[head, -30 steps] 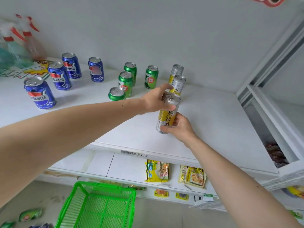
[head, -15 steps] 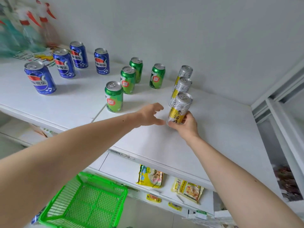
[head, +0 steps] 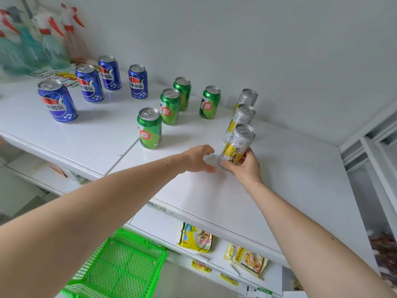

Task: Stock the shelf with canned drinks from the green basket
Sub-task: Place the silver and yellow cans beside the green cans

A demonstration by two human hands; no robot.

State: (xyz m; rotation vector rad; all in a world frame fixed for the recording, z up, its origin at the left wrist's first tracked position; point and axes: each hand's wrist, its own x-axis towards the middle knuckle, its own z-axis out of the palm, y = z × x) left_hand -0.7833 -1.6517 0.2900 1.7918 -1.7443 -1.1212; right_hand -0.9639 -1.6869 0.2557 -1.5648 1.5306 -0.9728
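Observation:
A tall silver-and-yellow can (head: pixel 237 145) stands on the white shelf (head: pixel 279 190), at the front of a row of three such cans. My right hand (head: pixel 243 166) grips its base, fingers curled round it. My left hand (head: pixel 198 159) hovers just left of the can, fingers relaxed, holding nothing. Several green cans (head: pixel 150 127) stand in the middle of the shelf and several blue cola cans (head: pixel 57 101) at the left. The green basket (head: pixel 120 267) sits below at the bottom left; the part I see holds no cans.
Spray bottles (head: pixel 43 37), blurred, stand at the shelf's back left. Yellow snack packets (head: pixel 195 237) lie on the lower shelf. A white frame (head: pixel 369 147) borders the shelf on the right. Bare shelf surface stretches right of the tall cans.
My left hand has let go of the top of the tall can and drawn back to its left. My right hand has set the can down behind the other two's front.

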